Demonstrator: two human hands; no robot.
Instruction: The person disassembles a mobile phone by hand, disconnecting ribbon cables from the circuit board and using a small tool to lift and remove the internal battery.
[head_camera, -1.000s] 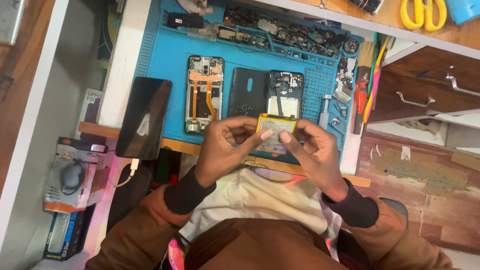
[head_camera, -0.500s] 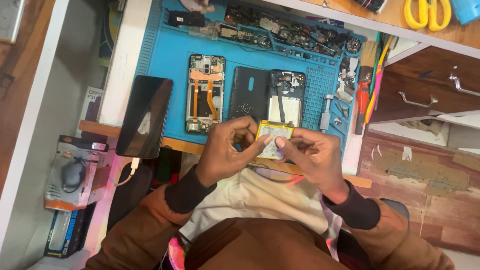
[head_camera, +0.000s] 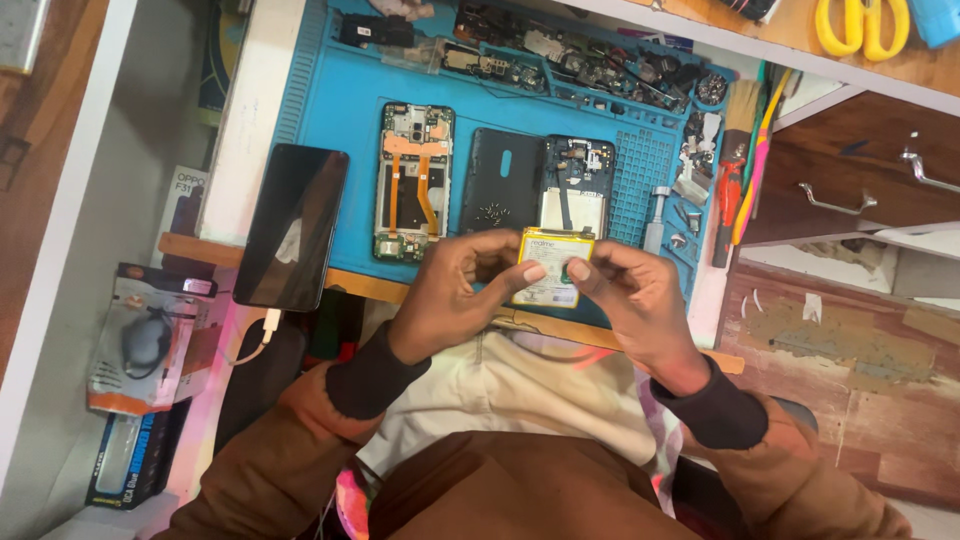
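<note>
Yellow battery (head_camera: 553, 262) pinched between left hand (head_camera: 458, 292) and right hand (head_camera: 628, 295).

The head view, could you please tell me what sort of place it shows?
Most likely a phone repair bench: opened phones lie on a blue work mat, loose small parts sit along its far edge, and both hands hold a yellow battery.

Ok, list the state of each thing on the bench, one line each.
Battery: held off the mat, pinched by left hand and right hand.
Opened phone: back off, boards and cables exposed.
Black phone: screen dark, cable plugged in.
Yellow scissors: closed.
Drawer: shut.
</note>
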